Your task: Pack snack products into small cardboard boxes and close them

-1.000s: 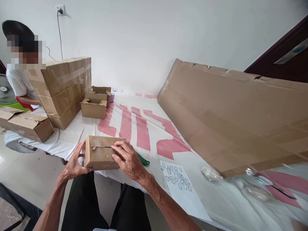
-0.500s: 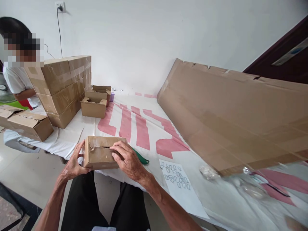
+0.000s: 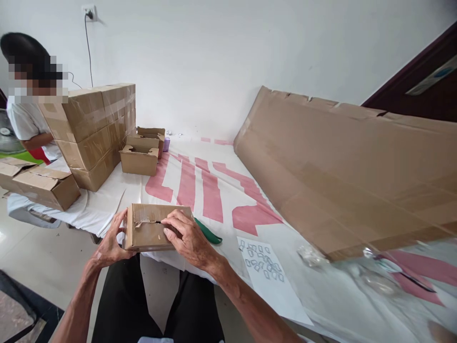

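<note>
A small taped cardboard box (image 3: 148, 228) rests at the near edge of the white, red-patterned table cover (image 3: 200, 186). My left hand (image 3: 109, 243) grips the box's left end, fingers curled round it. My right hand (image 3: 187, 238) lies over the box's right end, its fingertips at the torn tape seam on top. A green object (image 3: 209, 233) pokes out from behind my right hand.
A white sheet with several small clips (image 3: 264, 267) lies to the right. A large flat cardboard panel (image 3: 342, 166) leans at right. Stacked taped boxes (image 3: 93, 133), open small boxes (image 3: 141, 155), another carton (image 3: 37, 183) and a person (image 3: 24, 109) are at left.
The box has tilted slightly so more of its top shows. My right fingertips have shifted a little left along the tape seam. My left hand keeps its grip.
</note>
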The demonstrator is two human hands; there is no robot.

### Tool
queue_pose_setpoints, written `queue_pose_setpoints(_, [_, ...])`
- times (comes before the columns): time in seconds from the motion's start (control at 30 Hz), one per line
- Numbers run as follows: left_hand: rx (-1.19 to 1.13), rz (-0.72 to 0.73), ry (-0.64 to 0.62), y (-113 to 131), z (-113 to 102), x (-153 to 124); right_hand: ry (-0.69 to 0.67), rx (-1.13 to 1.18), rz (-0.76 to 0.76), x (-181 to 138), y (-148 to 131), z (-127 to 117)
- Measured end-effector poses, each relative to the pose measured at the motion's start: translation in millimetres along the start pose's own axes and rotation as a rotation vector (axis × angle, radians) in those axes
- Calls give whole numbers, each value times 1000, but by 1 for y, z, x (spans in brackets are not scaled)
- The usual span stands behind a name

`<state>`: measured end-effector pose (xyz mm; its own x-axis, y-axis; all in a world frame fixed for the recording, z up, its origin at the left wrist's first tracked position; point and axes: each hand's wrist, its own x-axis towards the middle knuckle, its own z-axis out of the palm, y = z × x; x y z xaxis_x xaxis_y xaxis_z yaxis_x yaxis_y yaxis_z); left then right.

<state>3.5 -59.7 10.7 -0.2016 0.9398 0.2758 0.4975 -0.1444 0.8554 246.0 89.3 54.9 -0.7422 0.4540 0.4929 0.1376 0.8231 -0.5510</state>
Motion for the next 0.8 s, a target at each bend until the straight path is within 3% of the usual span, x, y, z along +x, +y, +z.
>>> queue_pose_setpoints(0.33, [-19,35,-27,3,0,2,-9,3,7,3,-4,-3])
queue_pose_setpoints(0.8, [36,38,-15,13,1,4,-32,193,74,6,-13,-12])
